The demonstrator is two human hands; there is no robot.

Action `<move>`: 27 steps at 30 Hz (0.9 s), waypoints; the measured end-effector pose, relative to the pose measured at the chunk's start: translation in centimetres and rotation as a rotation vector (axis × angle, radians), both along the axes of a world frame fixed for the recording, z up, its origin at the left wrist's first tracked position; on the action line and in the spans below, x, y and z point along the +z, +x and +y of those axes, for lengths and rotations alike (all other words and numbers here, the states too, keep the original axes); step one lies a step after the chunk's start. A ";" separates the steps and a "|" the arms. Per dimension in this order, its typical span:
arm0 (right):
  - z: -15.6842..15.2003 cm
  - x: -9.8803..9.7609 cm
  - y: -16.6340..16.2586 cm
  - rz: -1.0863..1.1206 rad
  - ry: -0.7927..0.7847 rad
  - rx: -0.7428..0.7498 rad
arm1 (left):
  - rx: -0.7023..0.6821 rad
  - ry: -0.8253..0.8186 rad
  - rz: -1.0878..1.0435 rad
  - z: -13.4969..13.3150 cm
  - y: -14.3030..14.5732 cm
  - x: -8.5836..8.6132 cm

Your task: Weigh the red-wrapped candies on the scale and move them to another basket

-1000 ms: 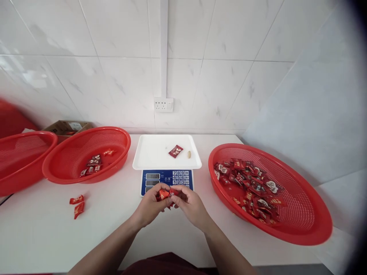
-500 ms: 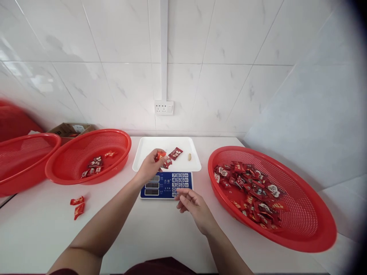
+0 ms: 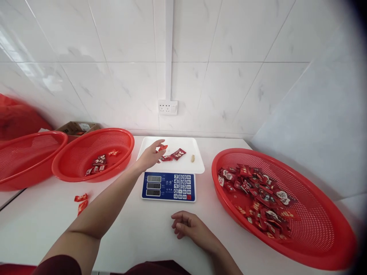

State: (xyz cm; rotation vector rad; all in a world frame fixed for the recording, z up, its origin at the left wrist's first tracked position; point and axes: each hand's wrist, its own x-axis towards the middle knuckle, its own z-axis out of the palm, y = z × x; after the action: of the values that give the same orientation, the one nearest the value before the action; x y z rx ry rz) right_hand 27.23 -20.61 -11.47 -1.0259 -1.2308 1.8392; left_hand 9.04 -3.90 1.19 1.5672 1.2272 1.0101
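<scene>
My left hand (image 3: 150,156) reaches over the white tray (image 3: 189,165) of a blue-faced weighing scale (image 3: 169,186), fingers stretched apart. A small red candy packet (image 3: 163,147) sits right at its fingertips; whether it still touches them is unclear. Two more red packets (image 3: 167,157) (image 3: 178,154) and a pale peanut-like piece (image 3: 193,157) lie on the tray. My right hand (image 3: 190,228) rests on the white table in front of the scale, fingers loosely curled, holding nothing.
A large red mesh basket (image 3: 286,244) with several red packets stands at the right. Another red basket (image 3: 126,134) with a few packets stands left of the scale, a third (image 3: 28,175) farther left. Two loose packets (image 3: 81,202) lie on the table. A cardboard box (image 3: 77,126) and a wall socket (image 3: 168,107) are behind.
Both hands held packets together in front of the scale. My left hand then carried them out over the tray and opened; a new packet lies there. My right hand dropped to the table.
</scene>
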 end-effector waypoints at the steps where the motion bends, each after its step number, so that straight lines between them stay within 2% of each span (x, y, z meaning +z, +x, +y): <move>1: 0.0 0.0 0.0 -0.002 0.006 -0.002 | 0.025 0.022 0.001 0.3 0.1 0.1; 4: 0.0 0.2 -0.1 -0.019 0.023 -0.014 | 0.057 0.014 -0.072 0.8 0.2 0.4; 9: -0.2 0.4 -0.3 -0.047 0.040 -0.025 | -0.038 -0.114 -0.418 0.6 0.2 0.9; 12: -0.2 0.3 -0.2 -0.046 0.045 -0.029 | -0.069 -0.157 -0.513 0.3 0.5 1.0; 21: -0.2 0.1 -0.2 -0.025 0.053 -0.049 | -0.126 -0.083 -0.411 0.0 2.0 1.0; 27: -0.3 0.4 -0.2 -0.011 0.055 -0.074 | -0.157 -0.025 -0.261 0.4 3.1 0.7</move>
State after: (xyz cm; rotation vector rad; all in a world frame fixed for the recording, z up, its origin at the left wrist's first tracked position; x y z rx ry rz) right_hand 27.04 -20.87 -11.06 -1.0393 -1.2267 1.7365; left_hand 12.16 -3.50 1.91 1.4364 0.9203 1.0550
